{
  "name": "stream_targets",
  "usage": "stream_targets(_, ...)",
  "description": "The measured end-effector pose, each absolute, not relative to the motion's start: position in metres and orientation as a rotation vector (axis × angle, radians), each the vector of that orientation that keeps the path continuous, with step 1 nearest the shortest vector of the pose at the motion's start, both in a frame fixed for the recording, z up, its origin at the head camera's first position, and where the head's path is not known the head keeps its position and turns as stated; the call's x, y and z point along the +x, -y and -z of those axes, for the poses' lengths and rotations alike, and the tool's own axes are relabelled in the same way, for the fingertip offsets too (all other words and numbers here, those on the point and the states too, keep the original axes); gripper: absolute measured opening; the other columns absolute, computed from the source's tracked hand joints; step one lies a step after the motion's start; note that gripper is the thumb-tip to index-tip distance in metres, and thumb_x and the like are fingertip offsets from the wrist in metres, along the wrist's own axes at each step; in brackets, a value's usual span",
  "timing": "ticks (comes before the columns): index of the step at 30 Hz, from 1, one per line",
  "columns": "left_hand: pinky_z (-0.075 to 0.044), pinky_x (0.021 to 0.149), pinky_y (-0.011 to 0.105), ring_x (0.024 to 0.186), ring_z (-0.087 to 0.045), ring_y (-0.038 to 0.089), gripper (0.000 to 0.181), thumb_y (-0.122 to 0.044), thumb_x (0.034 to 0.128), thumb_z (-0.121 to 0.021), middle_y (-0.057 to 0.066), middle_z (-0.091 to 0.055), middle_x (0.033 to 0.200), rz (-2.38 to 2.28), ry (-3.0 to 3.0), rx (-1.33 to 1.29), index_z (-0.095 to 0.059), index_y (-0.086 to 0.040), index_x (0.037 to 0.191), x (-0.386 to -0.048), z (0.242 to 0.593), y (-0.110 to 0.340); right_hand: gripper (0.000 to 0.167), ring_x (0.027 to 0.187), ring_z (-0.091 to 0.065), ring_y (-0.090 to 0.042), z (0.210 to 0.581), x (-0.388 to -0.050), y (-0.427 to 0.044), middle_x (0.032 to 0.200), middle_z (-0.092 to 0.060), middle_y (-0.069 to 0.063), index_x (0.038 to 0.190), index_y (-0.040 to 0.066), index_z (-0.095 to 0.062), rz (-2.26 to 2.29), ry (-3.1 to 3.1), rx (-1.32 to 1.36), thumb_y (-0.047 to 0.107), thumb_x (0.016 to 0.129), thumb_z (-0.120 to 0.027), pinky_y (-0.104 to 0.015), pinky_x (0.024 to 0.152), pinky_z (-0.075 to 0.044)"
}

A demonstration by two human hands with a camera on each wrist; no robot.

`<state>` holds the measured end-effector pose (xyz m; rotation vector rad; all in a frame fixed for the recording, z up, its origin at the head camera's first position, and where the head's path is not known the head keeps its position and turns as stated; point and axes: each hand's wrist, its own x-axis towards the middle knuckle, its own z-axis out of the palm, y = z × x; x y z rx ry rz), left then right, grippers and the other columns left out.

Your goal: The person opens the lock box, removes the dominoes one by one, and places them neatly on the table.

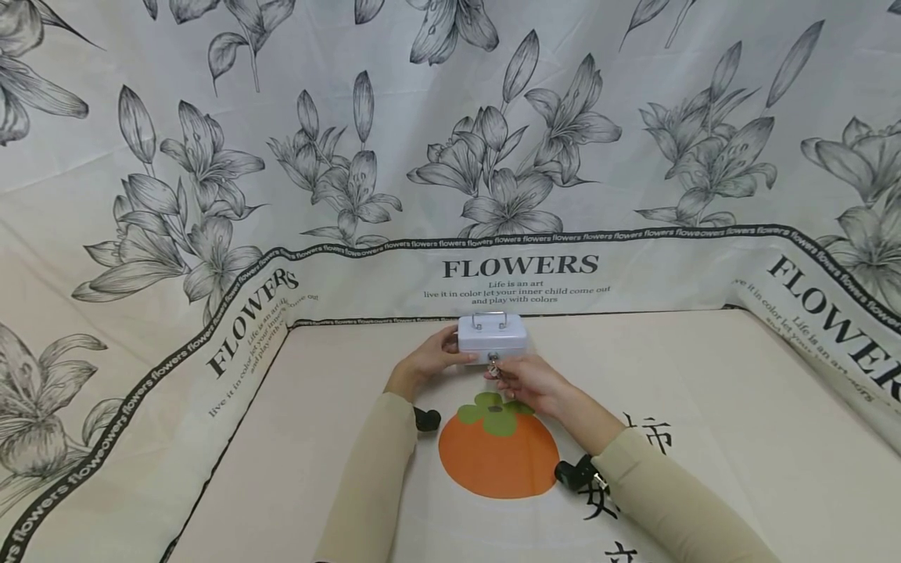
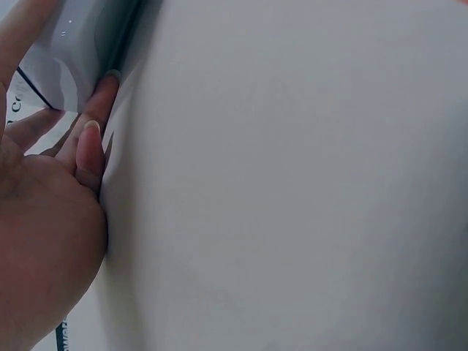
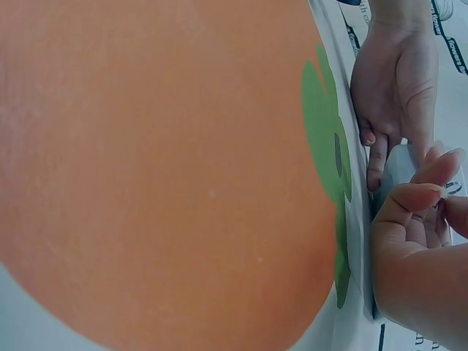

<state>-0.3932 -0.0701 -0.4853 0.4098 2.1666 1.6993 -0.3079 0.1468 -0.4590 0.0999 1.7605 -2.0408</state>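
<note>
A small white metal box with a wire handle on its lid stands near the back edge of the table. My left hand grips its left side, thumb along the front; the left wrist view shows the fingers of that hand against the box. At the front lock, my right hand pinches a small key with a metal ring. In the right wrist view, the curled right hand partly hides the box.
An orange persimmon print with green leaves lies on the cream tablecloth, beside black characters. Behind the box rises a flower-printed cloth wall, with further cloth walls at left and right.
</note>
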Motion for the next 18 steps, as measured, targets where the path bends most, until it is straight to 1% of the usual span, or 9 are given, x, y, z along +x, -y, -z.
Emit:
stream_targets(2, -0.039, 0.113, 0.042, 0.133, -0.055, 0.028, 0.089, -0.012, 0.0865, -0.082, 0.016, -0.051, 0.151, -1.695, -2.17, 0.404, -0.033, -0.013, 0.16, -0.3937, 0.4859, 0.0702, 0.022, 0.077, -0.056, -0.014, 0.4591, -0.3079, -0.1472, 0.107, -0.072, -0.015, 0.111, -0.006, -0.061, 2.034, -1.765, 0.089, 0.008, 0.107, -0.045, -0.026, 0.068, -0.043)
stream_targets(4, -0.04, 0.113, 0.041, 0.133, -0.055, 0.028, 0.089, -0.011, 0.0866, -0.082, 0.016, -0.05, 0.152, -1.696, -2.168, 0.409, -0.032, -0.013, 0.16, -0.3945, 0.4859, 0.0704, 0.023, 0.078, -0.056, -0.014, 0.4582, -0.3077, -0.1477, 0.108, -0.072, -0.015, 0.115, -0.008, -0.06, 2.025, -1.773, 0.076, 0.009, 0.107, -0.045, -0.025, 0.067, -0.042)
stream_targets(9, -0.039, 0.113, 0.041, 0.134, -0.054, 0.029, 0.089, -0.011, 0.0865, -0.082, 0.017, -0.049, 0.152, -1.709, -2.158, 0.416, -0.032, -0.012, 0.16, -0.3946, 0.4833, 0.0705, 0.034, 0.078, -0.058, -0.014, 0.4554, -0.3071, -0.1486, 0.106, -0.072, -0.013, 0.131, -0.013, -0.053, 1.987, -1.827, 0.041, 0.01, 0.108, -0.045, -0.025, 0.066, -0.042)
stream_targets(12, -0.037, 0.115, 0.042, 0.134, -0.055, 0.029, 0.088, -0.01, 0.086, -0.082, 0.016, -0.052, 0.151, -1.711, -2.153, 0.407, -0.033, -0.011, 0.159, -0.3932, 0.4819, 0.0703, 0.036, 0.079, -0.061, -0.014, 0.4547, -0.3059, -0.1485, 0.105, -0.073, -0.013, 0.129, -0.014, -0.057, 1.924, -1.925, 0.013, 0.013, 0.108, -0.046, -0.026, 0.068, -0.044)
stream_targets(14, -0.034, 0.116, 0.044, 0.134, -0.055, 0.03, 0.089, -0.012, 0.0854, -0.083, 0.016, -0.054, 0.149, -1.702, -2.161, 0.39, -0.034, -0.012, 0.159, -0.392, 0.4812, 0.0707, 0.036, 0.083, -0.064, -0.016, 0.455, -0.3048, -0.1486, 0.108, -0.073, -0.015, 0.124, -0.015, -0.061, 1.863, -2.008, -0.022, 0.014, 0.108, -0.046, -0.03, 0.071, -0.049)
stream_targets(16, -0.033, 0.117, 0.046, 0.134, -0.054, 0.029, 0.089, -0.014, 0.0849, -0.084, 0.016, -0.056, 0.147, -1.691, -2.166, 0.373, -0.035, -0.012, 0.159, -0.3916, 0.4814, 0.0711, 0.037, 0.088, -0.067, -0.02, 0.4554, -0.3036, -0.1486, 0.111, -0.072, -0.019, 0.121, -0.014, -0.063, 1.812, -2.071, -0.042, 0.016, 0.107, -0.047, -0.033, 0.076, -0.053)
stream_targets(18, -0.032, 0.117, 0.047, 0.133, -0.055, 0.029, 0.09, -0.016, 0.0841, -0.085, 0.015, -0.058, 0.144, -1.684, -2.169, 0.355, -0.035, -0.012, 0.159, -0.3918, 0.4817, 0.0717, 0.037, 0.097, -0.069, -0.026, 0.4558, -0.3028, -0.149, 0.117, -0.07, -0.022, 0.123, -0.014, -0.063, 1.775, -2.116, -0.067, 0.016, 0.107, -0.047, -0.036, 0.082, -0.055)
